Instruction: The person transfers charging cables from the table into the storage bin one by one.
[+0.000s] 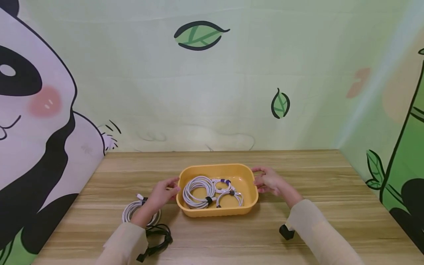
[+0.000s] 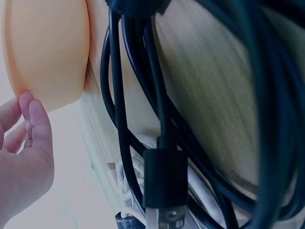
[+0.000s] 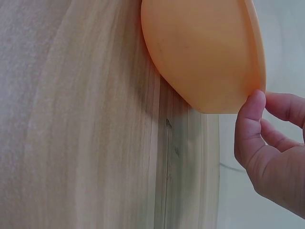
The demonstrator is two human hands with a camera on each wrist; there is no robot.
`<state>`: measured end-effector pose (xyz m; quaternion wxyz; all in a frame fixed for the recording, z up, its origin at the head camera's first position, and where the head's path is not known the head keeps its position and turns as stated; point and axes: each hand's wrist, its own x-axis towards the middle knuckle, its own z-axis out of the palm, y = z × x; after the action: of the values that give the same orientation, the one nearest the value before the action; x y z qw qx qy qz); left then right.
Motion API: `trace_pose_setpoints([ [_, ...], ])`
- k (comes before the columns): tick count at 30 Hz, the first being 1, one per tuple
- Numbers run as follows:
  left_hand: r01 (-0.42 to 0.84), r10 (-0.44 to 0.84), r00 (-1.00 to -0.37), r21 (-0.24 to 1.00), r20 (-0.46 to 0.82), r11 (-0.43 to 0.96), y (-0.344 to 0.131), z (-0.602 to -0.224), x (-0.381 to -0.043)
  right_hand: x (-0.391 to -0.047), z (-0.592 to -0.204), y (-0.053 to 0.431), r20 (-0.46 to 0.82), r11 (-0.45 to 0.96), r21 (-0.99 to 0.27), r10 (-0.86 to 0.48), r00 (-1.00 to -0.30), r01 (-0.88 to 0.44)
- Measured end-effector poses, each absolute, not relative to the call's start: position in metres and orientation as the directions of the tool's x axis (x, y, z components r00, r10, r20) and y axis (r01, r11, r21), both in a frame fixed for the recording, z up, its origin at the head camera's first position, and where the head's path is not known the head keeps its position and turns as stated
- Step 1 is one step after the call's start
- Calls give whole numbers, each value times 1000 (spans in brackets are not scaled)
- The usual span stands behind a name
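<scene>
A yellow plastic basin (image 1: pixel 216 212) stands in the middle of the table, in front of me. Inside it lie a large coil of white cable (image 1: pixel 187 191) with a black tie, and two smaller white cable coils, one with a purple tie (image 1: pixel 226 181) and one with a dark tie. My left hand (image 1: pixel 162 193) pinches the rim at the basin's left end. At the opposite end my right hand (image 1: pixel 269 181) grips the rim; in the right wrist view its thumb (image 3: pixel 250 112) lies against the orange-looking wall (image 3: pixel 205 57).
Left of the basin, partly behind my left forearm, lies another coil of white cable (image 1: pixel 127 213). Nearer to me is a bundled black cable (image 1: pixel 165 241), its USB plug (image 2: pixel 167 217) large in the left wrist view. A small black block (image 1: pixel 286 232) shows at the right sleeve.
</scene>
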<state>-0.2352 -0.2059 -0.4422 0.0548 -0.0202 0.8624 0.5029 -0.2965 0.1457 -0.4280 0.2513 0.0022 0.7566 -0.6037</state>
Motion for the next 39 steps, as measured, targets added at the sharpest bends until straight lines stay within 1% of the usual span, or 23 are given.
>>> trace_pose_setpoints([
  [15,-81,33,-993,839,-117,539,-206,-437,-236,-296,-430,145,-381,257,-915,-298,-875,311],
  [26,-89,47,-990,861,-130,500,-206,-436,-239,-295,-429,146,-378,252,-917,-299,-876,310],
  [39,-57,113,-986,882,-124,468,-209,-435,-241,-295,-431,146,-376,242,-919,-302,-876,311],
])
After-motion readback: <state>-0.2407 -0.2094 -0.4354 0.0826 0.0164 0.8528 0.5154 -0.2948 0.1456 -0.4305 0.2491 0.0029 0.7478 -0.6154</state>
